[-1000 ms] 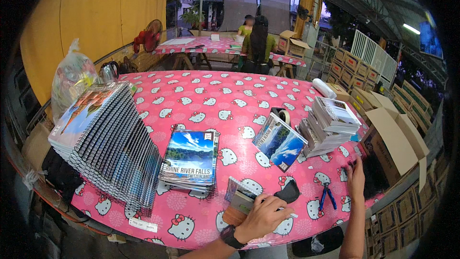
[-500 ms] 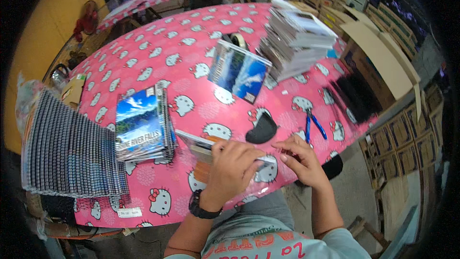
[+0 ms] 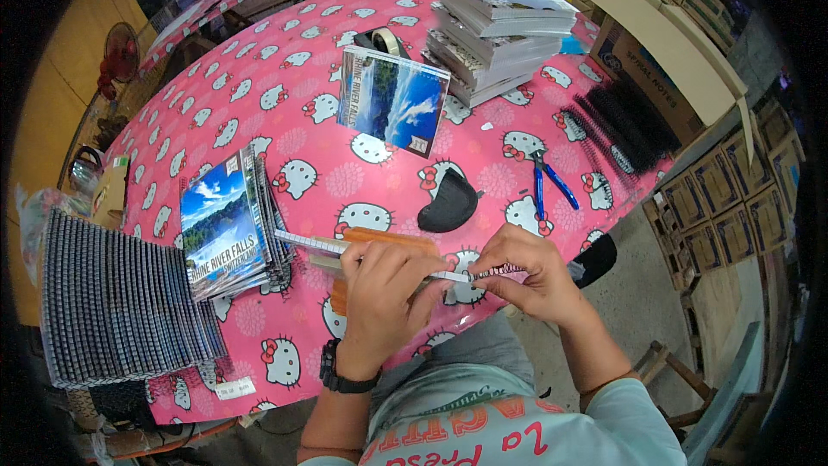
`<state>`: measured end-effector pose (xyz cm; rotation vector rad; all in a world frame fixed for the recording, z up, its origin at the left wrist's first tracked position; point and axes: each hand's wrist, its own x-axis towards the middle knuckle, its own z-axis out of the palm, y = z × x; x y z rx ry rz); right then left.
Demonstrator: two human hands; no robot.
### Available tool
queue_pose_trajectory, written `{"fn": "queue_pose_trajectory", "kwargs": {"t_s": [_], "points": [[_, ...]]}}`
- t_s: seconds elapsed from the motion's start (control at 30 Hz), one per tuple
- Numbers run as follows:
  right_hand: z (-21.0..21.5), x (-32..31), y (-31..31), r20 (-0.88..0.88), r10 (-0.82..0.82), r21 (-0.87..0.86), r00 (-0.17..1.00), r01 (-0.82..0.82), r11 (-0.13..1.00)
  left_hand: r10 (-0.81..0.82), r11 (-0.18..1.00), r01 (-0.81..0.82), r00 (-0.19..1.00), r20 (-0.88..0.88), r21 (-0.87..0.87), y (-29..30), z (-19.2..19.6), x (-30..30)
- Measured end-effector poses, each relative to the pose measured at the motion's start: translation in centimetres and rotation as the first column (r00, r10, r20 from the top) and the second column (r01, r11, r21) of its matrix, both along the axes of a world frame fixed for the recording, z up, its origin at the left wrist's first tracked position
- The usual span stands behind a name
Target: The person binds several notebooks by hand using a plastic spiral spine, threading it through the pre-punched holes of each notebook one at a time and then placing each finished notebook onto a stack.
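Near the table's front edge, my left hand (image 3: 388, 285) is closed around a notebook (image 3: 312, 243) held on its edge, with its spine side up. My right hand (image 3: 528, 274) pinches a dark spiral coil (image 3: 502, 270) at the right end of that edge. How far the coil runs into the notebook is hidden by my fingers. Beside and partly under the notebook lies an orange-brown wooden piece (image 3: 392, 238). Beyond my hands are a black curved pad (image 3: 448, 201) and blue-handled pliers (image 3: 550, 185).
Spiral-bound notebooks (image 3: 226, 216) and a larger pile of them (image 3: 121, 293) stand at left. Farther off are a blue-covered notebook (image 3: 392, 102), a tape roll (image 3: 385, 40) and a tall paper stack (image 3: 500, 30). Black coils (image 3: 625, 125) lie by an open carton (image 3: 673, 43) at right.
My right hand has come to the notebook's right end, its fingers going from loosely apart to pinched on the coil. My left hand keeps hold of the notebook. The whole view has shifted slightly.
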<state>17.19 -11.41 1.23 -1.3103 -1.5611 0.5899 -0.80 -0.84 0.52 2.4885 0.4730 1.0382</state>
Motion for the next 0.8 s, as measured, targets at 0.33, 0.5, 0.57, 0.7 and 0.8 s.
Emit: {"fn": "queue_pose_trajectory", "kwargs": {"t_s": [0.33, 0.5, 0.57, 0.7, 0.8], "points": [[2.3, -0.7, -0.9, 0.210, -0.008, -0.159, 0.978, 0.042, 0.986, 0.034, 0.999, -0.034, 0.999, 0.003, 0.018, -0.5, 0.0, 0.3], [1.4, -0.5, -0.6, 0.261, -0.063, -0.025, 0.963, 0.072, 0.997, 0.011, 1.000, -0.012, 0.997, 0.077, 0.011, -0.1, -0.8, 0.4], [1.0, -0.4, -0.4, 0.285, -0.079, 0.063, 0.955, 0.064, 0.996, 0.002, 1.000, -0.003, 0.997, 0.084, 0.011, 0.1, -0.8, 0.3], [0.0, 0.3, 0.1, 0.296, -0.062, 0.182, 0.953, 0.008, 0.983, 0.006, 1.000, -0.007, 0.993, 0.121, 0.006, 0.2, -0.8, 0.8], [-0.5, 0.5, -0.2, 0.255, -0.040, 0.116, 0.966, 0.011, 0.993, 0.019, 0.999, -0.023, 0.993, 0.115, 0.029, 0.0, -1.1, 0.9]]}}
